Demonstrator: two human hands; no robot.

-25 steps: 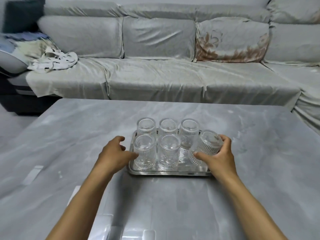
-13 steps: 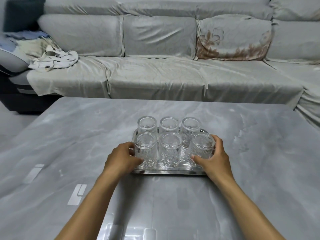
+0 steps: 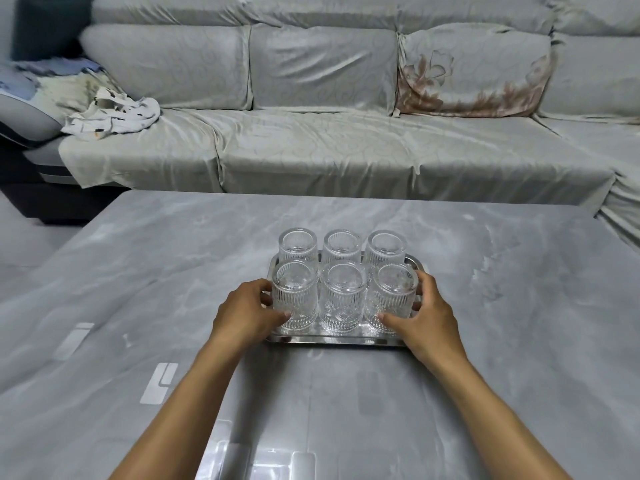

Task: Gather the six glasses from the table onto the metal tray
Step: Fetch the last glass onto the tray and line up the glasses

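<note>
Several clear ribbed glasses stand upside down in two rows of three on the metal tray point(image 3: 332, 340), which lies on the grey table. My left hand point(image 3: 247, 315) curls around the near left glass point(image 3: 294, 297). The fingers and thumb of my right hand point(image 3: 427, 315) wrap the near right glass point(image 3: 394, 299), which stands upright on the tray. The near middle glass point(image 3: 343, 299) sits between them, untouched. Behind stand the back row glasses point(image 3: 343, 245).
The grey marbled table point(image 3: 138, 289) stretches wide to the left, right and front of the tray. A grey covered sofa point(image 3: 311, 150) runs along the far side, with a crumpled white cloth point(image 3: 114, 116) on its left end.
My right hand has set the tilted glass down upright in the near right spot of the tray. My left hand has moved in and closed around the near left glass.
</note>
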